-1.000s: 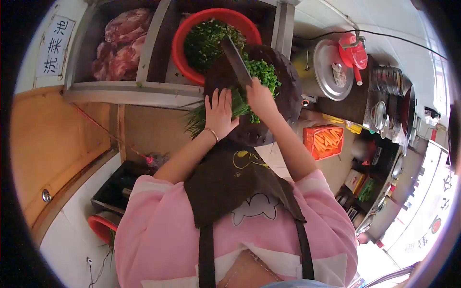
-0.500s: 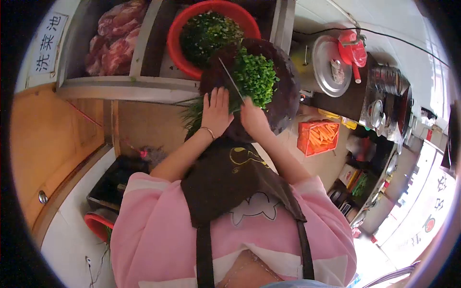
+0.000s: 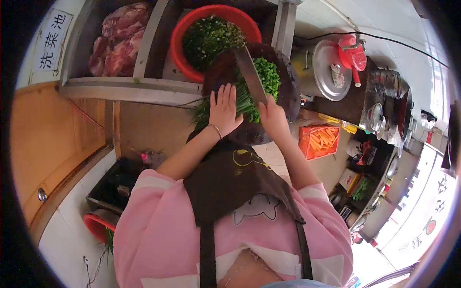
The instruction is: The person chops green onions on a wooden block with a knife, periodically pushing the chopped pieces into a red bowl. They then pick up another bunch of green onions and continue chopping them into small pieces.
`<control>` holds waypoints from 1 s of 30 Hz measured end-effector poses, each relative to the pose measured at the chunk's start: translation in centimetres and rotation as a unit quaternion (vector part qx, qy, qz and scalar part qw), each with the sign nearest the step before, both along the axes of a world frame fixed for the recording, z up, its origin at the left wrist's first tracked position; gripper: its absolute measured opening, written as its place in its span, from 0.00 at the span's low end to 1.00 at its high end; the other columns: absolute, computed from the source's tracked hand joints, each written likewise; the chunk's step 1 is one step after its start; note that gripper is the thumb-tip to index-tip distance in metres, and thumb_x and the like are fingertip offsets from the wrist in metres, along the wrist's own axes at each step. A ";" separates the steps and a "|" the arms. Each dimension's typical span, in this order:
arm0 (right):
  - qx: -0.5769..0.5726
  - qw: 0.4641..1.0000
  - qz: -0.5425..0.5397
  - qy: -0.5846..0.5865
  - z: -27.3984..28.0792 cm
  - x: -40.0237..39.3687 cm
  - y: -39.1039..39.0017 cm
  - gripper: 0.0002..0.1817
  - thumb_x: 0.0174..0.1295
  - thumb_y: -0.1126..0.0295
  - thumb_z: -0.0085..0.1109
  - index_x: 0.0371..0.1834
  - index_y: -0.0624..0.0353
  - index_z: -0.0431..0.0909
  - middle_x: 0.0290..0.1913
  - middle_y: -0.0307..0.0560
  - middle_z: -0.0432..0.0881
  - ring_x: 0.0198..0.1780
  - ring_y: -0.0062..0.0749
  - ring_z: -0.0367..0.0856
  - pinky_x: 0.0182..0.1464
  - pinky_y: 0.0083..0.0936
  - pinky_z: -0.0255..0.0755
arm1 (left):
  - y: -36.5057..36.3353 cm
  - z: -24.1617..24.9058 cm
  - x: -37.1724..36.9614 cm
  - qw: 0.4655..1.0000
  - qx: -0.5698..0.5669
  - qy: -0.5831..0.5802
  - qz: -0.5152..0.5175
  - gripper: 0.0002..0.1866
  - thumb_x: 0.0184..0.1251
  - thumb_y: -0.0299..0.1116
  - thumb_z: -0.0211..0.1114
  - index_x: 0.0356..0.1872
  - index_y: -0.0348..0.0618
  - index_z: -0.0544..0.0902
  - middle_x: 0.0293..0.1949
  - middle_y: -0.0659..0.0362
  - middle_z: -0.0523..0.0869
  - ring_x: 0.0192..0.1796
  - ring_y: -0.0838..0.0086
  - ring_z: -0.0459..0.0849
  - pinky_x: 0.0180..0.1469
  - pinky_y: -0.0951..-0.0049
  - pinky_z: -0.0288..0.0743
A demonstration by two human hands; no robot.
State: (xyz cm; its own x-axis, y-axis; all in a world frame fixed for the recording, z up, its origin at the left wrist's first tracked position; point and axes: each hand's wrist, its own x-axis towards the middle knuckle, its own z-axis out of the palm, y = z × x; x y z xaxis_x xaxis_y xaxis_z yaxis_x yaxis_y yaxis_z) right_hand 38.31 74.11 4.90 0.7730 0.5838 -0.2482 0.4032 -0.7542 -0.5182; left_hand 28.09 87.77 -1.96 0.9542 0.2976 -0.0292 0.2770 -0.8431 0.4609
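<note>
A round dark chopping board (image 3: 287,91) carries a bundle of long green stalks (image 3: 202,115) and a pile of chopped greens (image 3: 269,77). My left hand (image 3: 224,111) presses down on the stalks, its fingers stretched out and pointing away from me. My right hand (image 3: 273,117) is wrapped round the handle of a cleaver (image 3: 250,74). The blade lies between the stalks and the chopped pile, its flat side showing. Behind the board is a red basin (image 3: 176,41) with chopped greens inside, partly overlapped by the board.
Raw meat (image 3: 120,48) fills the left sink compartment, whose metal rim (image 3: 129,91) runs in front. To the right are a large pot with a metal lid (image 3: 331,69) and, lower, a red crate of carrots (image 3: 321,140). A black tub (image 3: 113,185) stands at lower left.
The cleaver has moved slightly right and tilted, so more of its flat blade shows. My right hand has shifted right with it. My left hand sits a little further right.
</note>
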 end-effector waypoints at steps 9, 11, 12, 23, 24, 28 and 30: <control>-0.103 0.992 0.008 0.076 -3.7 -3.3 -3.1 0.11 0.68 0.65 0.46 0.44 0.60 0.63 0.27 0.68 0.80 0.32 0.66 0.80 0.34 0.58 0.72 | -0.5 -2.5 -0.1 0.997 0.050 0.050 -0.038 0.41 0.59 0.47 0.61 0.69 0.32 0.60 0.70 0.47 0.62 0.74 0.54 0.55 0.73 0.45 0.43; -0.103 0.991 0.007 0.080 -4.9 -2.1 -0.1 0.13 0.67 0.67 0.48 0.47 0.65 0.64 0.26 0.70 0.79 0.31 0.67 0.79 0.34 0.56 0.72 | -0.6 -2.7 0.1 0.996 0.054 0.056 -0.040 0.40 0.60 0.47 0.60 0.69 0.32 0.61 0.70 0.47 0.63 0.74 0.54 0.55 0.73 0.45 0.43; -0.092 0.994 0.001 0.067 -5.4 -1.6 1.6 0.13 0.67 0.67 0.49 0.47 0.64 0.64 0.27 0.70 0.79 0.31 0.67 0.79 0.35 0.56 0.72 | -0.6 -2.8 0.2 0.995 0.062 0.060 -0.041 0.40 0.60 0.47 0.60 0.69 0.33 0.61 0.69 0.47 0.63 0.74 0.55 0.55 0.73 0.45 0.43; 0.005 0.999 0.010 0.053 -1.3 1.1 1.5 0.12 0.67 0.66 0.50 0.45 0.63 0.65 0.26 0.68 0.79 0.31 0.68 0.79 0.33 0.57 0.71 | 1.0 0.0 -1.3 0.998 0.004 0.049 -0.031 0.48 0.54 0.49 0.66 0.71 0.31 0.54 0.71 0.45 0.58 0.73 0.50 0.55 0.72 0.45 0.45; 0.005 0.998 0.016 0.067 -0.5 -0.1 0.2 0.13 0.67 0.65 0.50 0.46 0.63 0.65 0.26 0.68 0.79 0.31 0.68 0.79 0.33 0.57 0.71 | 0.9 -0.5 -1.5 0.998 0.010 0.042 -0.038 0.47 0.56 0.48 0.65 0.71 0.31 0.54 0.71 0.45 0.58 0.73 0.51 0.55 0.73 0.45 0.45; -0.072 0.995 0.020 0.068 -1.1 -3.4 -3.2 0.12 0.67 0.66 0.49 0.46 0.62 0.64 0.26 0.67 0.80 0.31 0.68 0.79 0.33 0.57 0.72 | 0.6 -1.5 -1.3 0.996 0.044 0.057 -0.053 0.42 0.61 0.47 0.60 0.71 0.31 0.56 0.71 0.45 0.59 0.74 0.51 0.54 0.73 0.45 0.44; -0.110 0.990 -0.001 0.093 -2.4 -4.0 -3.1 0.12 0.68 0.66 0.48 0.48 0.62 0.64 0.26 0.68 0.80 0.32 0.68 0.79 0.34 0.58 0.72 | 0.4 -1.9 -1.1 0.996 0.049 0.061 -0.053 0.41 0.62 0.47 0.58 0.70 0.31 0.57 0.71 0.45 0.60 0.74 0.51 0.54 0.73 0.45 0.43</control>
